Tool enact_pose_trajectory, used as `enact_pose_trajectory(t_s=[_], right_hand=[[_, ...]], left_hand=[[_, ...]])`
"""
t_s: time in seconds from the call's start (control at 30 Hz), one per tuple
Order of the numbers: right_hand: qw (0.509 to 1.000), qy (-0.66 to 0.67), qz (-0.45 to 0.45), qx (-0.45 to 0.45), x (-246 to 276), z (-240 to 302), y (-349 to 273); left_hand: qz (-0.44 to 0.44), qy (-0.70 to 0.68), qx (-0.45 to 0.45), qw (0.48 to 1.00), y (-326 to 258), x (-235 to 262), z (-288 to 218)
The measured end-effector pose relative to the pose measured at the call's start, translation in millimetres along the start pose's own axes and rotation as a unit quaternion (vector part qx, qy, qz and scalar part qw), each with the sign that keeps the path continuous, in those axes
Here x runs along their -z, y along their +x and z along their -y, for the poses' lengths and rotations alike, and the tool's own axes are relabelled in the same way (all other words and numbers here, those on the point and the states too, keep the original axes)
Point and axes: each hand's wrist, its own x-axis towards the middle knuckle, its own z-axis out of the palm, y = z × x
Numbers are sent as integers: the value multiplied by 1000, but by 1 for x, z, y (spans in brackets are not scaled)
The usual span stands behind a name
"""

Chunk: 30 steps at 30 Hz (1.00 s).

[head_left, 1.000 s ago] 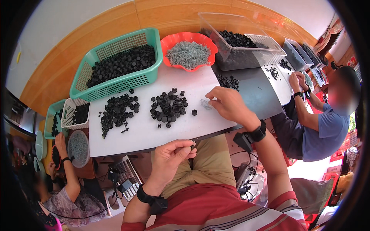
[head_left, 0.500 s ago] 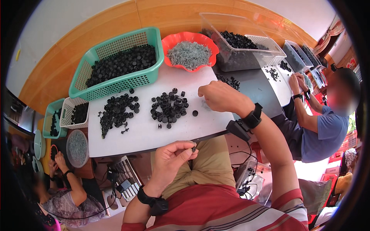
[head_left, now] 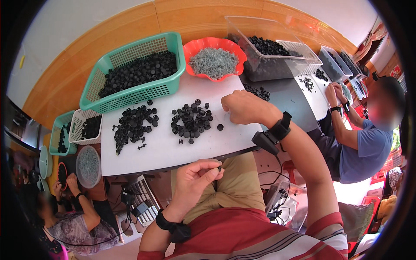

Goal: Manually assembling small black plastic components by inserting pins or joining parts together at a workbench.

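Tabletop (head_left: pixel 156 152): white; heap of blk pcs (head_left: pixel 133 125) at 9 o'clock, second heap (head_left: pixel 190 120) nr ctr, lone blk disc (head_left: pixel 220 127) at 3;
L hand (head_left: pixel 196 177): thumb + finger pinched on small dark pc (head_left: pixel 219 168), off near edge, 6 o'clock;
R hand (head_left: pixel 247 106): fingers curled low, 2 o'clock; contents hidden, can't tell if holding;
Stock: green basket (head_left: pixel 134 96) at 11, red bowl (head_left: pixel 242 58) of grey bits (head_left: pixel 214 63) at 1, both well filled;
Done vs. left: one pc in hand; whether heaps are finished, can't tell; bulk looks undone
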Motion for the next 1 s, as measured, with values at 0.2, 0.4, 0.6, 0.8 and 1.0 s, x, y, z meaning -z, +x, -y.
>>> enact_pose_trajectory(t_s=[0.2, 0.4, 0.6, 0.8, 1.0], right_hand=[[988, 107, -110, 16, -15, -18, -14], [965, 198, -169, -18, -21, -25, -33], [935, 280, -213, -35, -16, -5, -57], [902, 373, -208, 59, -22, 51, -91], [912, 358, -163, 120, -29, 73, -103]], left_hand=[[-10, -31, -5, 999, 1, 3, 4], [-11, -45, -8, 999, 2, 3, 7], [-34, -82, -1, 996, 4, 3, 6], [-39, -153, -16, 987, 9, -1, 4], [-27, -157, -25, 987, 8, -4, 4]])
